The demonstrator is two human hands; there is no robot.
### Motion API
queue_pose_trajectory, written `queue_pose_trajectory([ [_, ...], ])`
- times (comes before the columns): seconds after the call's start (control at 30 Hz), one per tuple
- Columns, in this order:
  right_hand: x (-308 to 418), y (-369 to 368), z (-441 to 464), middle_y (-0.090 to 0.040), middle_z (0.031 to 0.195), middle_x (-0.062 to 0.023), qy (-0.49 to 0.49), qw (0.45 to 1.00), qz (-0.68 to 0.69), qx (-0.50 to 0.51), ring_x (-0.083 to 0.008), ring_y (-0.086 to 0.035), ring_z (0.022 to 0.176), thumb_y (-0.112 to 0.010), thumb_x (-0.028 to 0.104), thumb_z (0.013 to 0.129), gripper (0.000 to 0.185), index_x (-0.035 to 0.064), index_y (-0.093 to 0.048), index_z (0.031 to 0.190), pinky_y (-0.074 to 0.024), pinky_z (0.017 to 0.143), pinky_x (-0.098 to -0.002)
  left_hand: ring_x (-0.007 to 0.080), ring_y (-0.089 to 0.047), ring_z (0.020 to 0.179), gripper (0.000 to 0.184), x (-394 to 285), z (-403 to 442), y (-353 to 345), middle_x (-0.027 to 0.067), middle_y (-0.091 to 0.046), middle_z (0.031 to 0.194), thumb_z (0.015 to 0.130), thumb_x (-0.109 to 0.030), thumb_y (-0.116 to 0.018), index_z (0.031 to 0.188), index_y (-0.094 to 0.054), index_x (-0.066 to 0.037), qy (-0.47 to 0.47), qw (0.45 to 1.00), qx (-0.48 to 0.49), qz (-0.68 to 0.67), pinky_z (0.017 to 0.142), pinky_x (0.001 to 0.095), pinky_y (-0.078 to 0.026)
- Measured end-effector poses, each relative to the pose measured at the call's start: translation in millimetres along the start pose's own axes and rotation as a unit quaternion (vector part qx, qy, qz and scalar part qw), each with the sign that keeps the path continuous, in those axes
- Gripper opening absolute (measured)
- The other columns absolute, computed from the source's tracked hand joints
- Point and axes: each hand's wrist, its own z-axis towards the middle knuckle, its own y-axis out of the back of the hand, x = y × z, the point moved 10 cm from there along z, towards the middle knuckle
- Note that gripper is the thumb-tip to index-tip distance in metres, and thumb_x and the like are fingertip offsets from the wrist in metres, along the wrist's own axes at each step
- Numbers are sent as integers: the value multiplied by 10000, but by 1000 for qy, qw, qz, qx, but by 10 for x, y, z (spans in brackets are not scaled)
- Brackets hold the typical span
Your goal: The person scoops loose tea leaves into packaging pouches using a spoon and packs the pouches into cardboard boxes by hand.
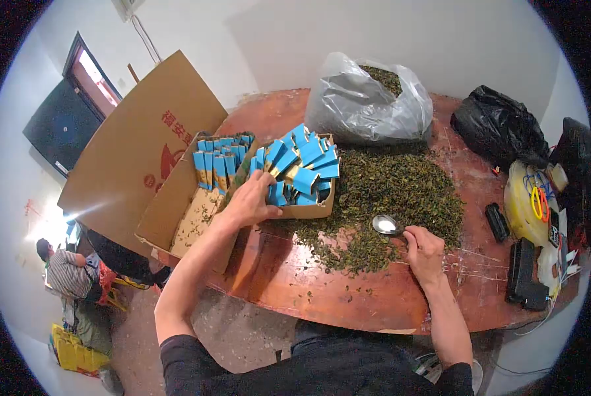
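My right hand holds a metal spoon by its handle, its shiny bowl over the edge of a spread of dried green tea leaves. To the left, my left hand rests at the near left side of a small cardboard box. Its thumb and fingers close about a blue packet there; the exact grip is partly hidden. Many blue-and-gold packets stand and lean at different angles in that box.
A large open carton on the left holds rows of blue packets. Behind the leaves stands a clear plastic bag of leaves. A black bag and black devices lie at right. Another person sits far left.
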Motion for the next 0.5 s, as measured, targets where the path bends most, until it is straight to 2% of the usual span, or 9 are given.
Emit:
queue_pose_trajectory([
  [0.07,-3,-8,11,-761,897,-172,-3,1000,-1,3,-340,-765,792,-753,-12,913,83,-2,-715,986,-609,677,-401,404,-608,1153,697,-3,-10,-4,185,-577,1189,719,-268,-934,1257,-557,-34,21,999,15,-19,989,482,-507],
  [0.23,-32,-22,-8,-766,903,-171,-17,1000,-5,13,-336,-771,798,-757,-8,912,83,0,-722,987,-612,681,-399,410,-612,1148,690,4,-5,23,197,-599,1204,738,-310,-926,1252,-554,-37,-3,1000,-11,-27,989,485,-503],
  [0.33,15,4,11,-750,876,-158,-5,1000,-1,1,-328,-746,762,-728,-9,932,40,-10,-712,969,-575,670,-392,404,-632,1119,708,21,-15,-7,195,-620,1184,732,-317,-942,1254,-561,-29,13,999,-23,-29,959,469,-518],
  [0.5,9,-3,11,-747,874,-158,-3,1000,7,-8,-330,-742,757,-729,-9,932,44,-10,-706,970,-568,661,-394,395,-642,1086,715,-25,-74,-19,194,-626,1168,737,-316,-944,1265,-558,-27,36,998,-45,-27,934,469,-524],
])
